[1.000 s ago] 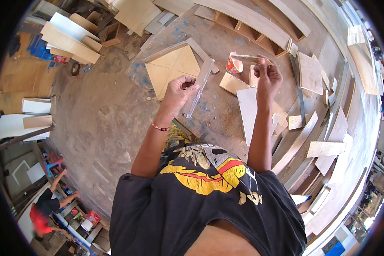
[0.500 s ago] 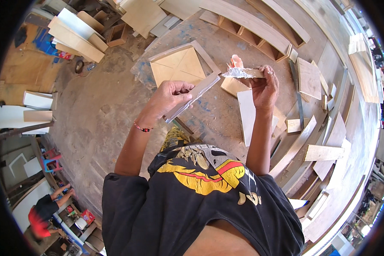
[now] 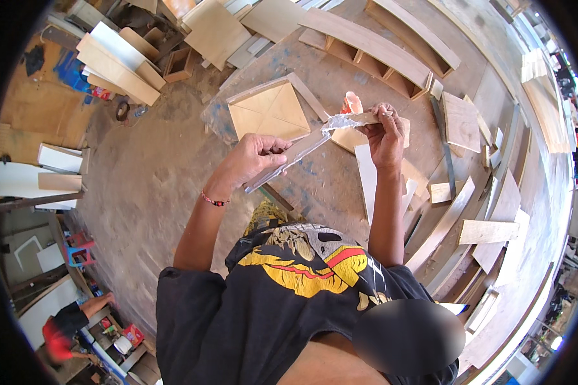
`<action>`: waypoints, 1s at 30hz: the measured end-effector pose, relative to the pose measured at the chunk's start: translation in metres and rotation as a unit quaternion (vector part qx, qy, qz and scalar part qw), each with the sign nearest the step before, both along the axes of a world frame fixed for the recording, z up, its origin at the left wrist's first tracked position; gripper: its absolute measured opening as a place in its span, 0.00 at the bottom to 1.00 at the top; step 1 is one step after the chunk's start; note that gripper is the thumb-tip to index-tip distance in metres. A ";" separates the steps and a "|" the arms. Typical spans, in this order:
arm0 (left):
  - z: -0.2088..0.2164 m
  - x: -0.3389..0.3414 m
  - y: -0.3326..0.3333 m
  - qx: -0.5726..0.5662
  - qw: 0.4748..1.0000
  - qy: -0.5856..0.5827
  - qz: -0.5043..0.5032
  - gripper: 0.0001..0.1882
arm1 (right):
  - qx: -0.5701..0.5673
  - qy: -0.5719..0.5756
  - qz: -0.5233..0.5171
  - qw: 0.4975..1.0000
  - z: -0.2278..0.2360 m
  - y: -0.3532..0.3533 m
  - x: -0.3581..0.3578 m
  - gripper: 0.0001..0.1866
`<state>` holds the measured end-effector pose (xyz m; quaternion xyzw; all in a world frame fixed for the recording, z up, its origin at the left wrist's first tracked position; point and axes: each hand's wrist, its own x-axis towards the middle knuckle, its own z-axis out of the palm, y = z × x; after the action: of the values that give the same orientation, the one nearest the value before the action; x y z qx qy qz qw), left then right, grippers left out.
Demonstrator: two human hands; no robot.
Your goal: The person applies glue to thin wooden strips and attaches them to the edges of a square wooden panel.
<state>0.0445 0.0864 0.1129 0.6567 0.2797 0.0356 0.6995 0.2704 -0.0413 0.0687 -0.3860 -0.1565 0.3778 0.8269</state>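
Note:
My left hand is closed around the near end of a narrow wooden strip, which slants away to the right. White glue lines the strip's edge. Pinched in my right hand is a small flat wooden stick, its tip coated in white glue and touching the far end of the strip. Beyond my hands, a square plywood panel with thin edge strips lies on the work table. An orange-pink crumpled thing, perhaps a glue packet, stands just behind the stick.
A long wooden box with compartments lies at the far side. Loose boards and offcuts crowd the right. Panels lean at the far left. Another person bends over at the lower left.
My right hand has moved left and slightly down, bringing the stick's glued tip onto the strip's far end. My left hand and the strip have shifted slightly down.

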 end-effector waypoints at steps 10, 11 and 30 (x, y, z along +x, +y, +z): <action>-0.001 -0.004 -0.001 0.006 1.000 0.003 -0.008 0.13 | -0.078 -0.010 -0.016 0.997 0.006 -0.014 0.003 0.07; -0.003 -0.005 0.000 -0.005 1.000 -0.008 -0.017 0.13 | -0.069 -0.007 -0.008 0.998 0.005 -0.014 0.004 0.07; 0.015 0.000 -0.012 0.042 0.997 0.010 -0.071 0.14 | 0.012 0.017 0.010 1.000 0.009 -0.019 0.000 0.06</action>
<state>0.0449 0.0743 0.1278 0.7043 0.2376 -0.0093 0.6689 0.2706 -0.0608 0.0775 -0.3675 -0.1509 0.3908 0.8303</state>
